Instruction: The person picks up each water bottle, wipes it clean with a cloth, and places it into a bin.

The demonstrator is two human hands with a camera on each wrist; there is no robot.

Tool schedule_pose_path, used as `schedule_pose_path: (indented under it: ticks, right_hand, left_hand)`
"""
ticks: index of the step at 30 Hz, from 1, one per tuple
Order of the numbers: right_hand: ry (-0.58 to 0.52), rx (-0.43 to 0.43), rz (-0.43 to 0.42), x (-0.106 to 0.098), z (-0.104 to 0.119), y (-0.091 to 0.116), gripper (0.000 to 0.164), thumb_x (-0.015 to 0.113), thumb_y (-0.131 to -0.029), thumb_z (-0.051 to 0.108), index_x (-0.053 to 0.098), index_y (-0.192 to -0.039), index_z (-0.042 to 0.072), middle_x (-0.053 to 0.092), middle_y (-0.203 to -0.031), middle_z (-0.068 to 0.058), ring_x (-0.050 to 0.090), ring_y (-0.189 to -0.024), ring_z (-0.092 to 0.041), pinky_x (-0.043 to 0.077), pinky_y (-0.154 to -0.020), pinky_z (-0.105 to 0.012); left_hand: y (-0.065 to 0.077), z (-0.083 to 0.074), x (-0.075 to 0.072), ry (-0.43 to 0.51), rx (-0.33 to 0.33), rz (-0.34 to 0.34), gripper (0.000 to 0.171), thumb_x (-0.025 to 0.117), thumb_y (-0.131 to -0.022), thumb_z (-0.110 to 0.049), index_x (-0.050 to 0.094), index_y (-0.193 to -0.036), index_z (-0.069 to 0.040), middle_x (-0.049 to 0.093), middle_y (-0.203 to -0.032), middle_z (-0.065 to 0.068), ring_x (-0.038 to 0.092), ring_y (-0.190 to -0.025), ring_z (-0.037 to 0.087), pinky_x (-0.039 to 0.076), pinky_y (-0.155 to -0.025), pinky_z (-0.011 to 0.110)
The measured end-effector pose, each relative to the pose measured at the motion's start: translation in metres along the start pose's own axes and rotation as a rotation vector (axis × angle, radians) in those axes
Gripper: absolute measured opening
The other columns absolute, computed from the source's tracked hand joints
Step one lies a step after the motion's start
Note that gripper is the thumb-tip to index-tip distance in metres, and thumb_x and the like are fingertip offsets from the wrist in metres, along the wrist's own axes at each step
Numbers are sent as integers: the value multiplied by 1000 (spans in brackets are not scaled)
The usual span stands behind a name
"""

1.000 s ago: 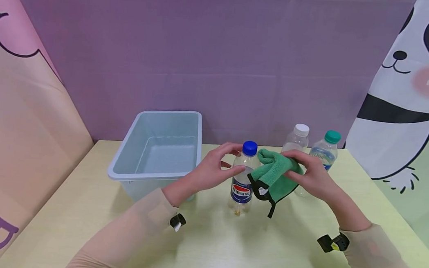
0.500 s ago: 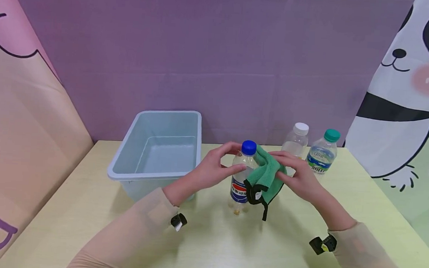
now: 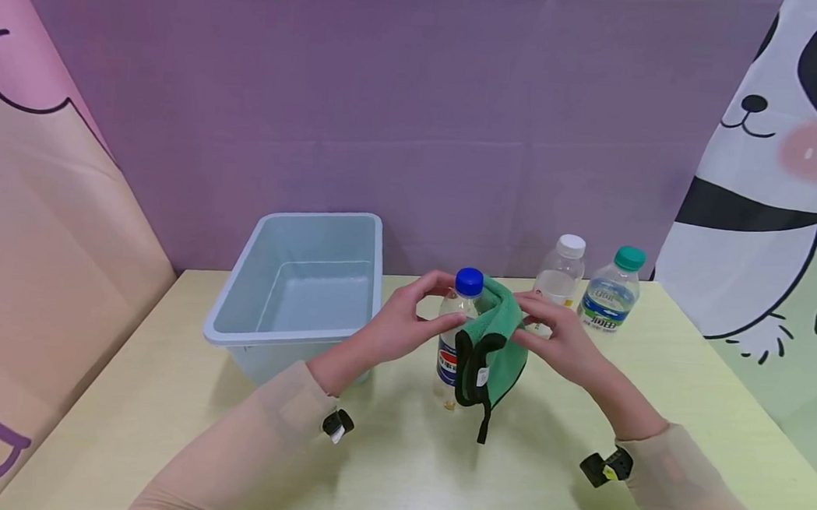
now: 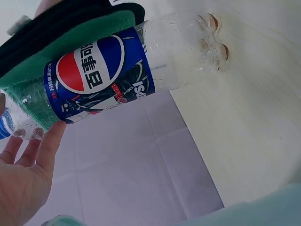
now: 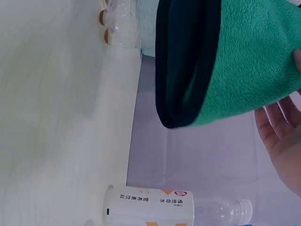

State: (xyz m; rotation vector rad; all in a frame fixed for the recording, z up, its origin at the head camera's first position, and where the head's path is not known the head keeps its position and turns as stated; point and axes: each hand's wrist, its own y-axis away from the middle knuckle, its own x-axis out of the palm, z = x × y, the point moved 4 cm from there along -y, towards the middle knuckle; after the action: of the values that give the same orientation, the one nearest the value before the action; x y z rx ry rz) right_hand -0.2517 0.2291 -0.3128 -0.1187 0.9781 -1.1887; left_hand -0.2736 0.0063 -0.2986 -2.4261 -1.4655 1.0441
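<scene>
A clear Pepsi bottle (image 3: pixel 446 363) with a blue cap stands upright on the pale table. My left hand (image 3: pixel 404 325) grips its upper part from the left; the left wrist view shows several fingers (image 4: pixel 49 146) behind the bottle, below its cap. From the other side, my right hand (image 3: pixel 561 338) holds a green cloth (image 3: pixel 507 358) with black edging and a hanging loop. The folded cloth lies against the bottle's right side and covers part of the label. In the right wrist view the cloth (image 5: pixel 249 61) spreads in front of the fingers, hiding some of them.
A light blue plastic tub (image 3: pixel 291 334) sits left of the bottle. Behind the right hand stand a white-capped bottle (image 3: pixel 559 274) and a teal-capped bottle (image 3: pixel 608 298). A purple curtain (image 3: pixel 416 131) hangs along the table's back edge.
My right hand has brought the green cloth leftward, from beside the Pepsi bottle to against it. The left hand has stayed nearly in place at the bottle's upper part.
</scene>
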Motion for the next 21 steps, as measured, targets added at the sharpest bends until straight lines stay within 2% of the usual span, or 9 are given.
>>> schedule_pose_path:
  ticks: [3,7,10,16,21]
  right_hand:
    - [-54,36,22,1,1,0,37,65,-90,-4,60,-126,-5,61,-124,-7,52,-112,-6,52,-84,-25]
    - [-85,78,26,3,2,-1,39,64,-93,5,57,-131,-5,58,-129,-16,51,-113,-6,52,-86,-25]
    - [-110,109,15,6,1,-2,42,65,-92,4,55,-132,-5,57,-130,-19,52,-112,-7,51,-85,-25]
    - [-113,118,-38,12,2,-6,48,69,-88,2,55,-134,-3,59,-128,-16,55,-105,-10,53,-80,-28]
    - [-106,104,-106,12,6,-8,41,70,-88,0,60,-128,-4,64,-117,-10,56,-98,-12,52,-77,-25]
  left_hand:
    - [0,0,0,8,-13,0,42,71,-91,-18,55,-129,-9,60,-123,4,52,-119,22,48,-96,40]
    - [1,1,1,37,-40,12,42,70,-91,-20,54,-129,-10,59,-123,3,51,-120,22,55,-83,33]
    - [1,2,2,62,-53,25,43,70,-92,-20,53,-130,-11,58,-124,3,50,-121,22,56,-80,32]
    - [2,3,4,86,-48,39,43,69,-92,-19,52,-131,-10,57,-126,3,49,-122,22,56,-81,34]
    - [2,0,3,82,-45,37,43,69,-92,-18,52,-131,-10,56,-127,5,49,-122,23,56,-80,33]
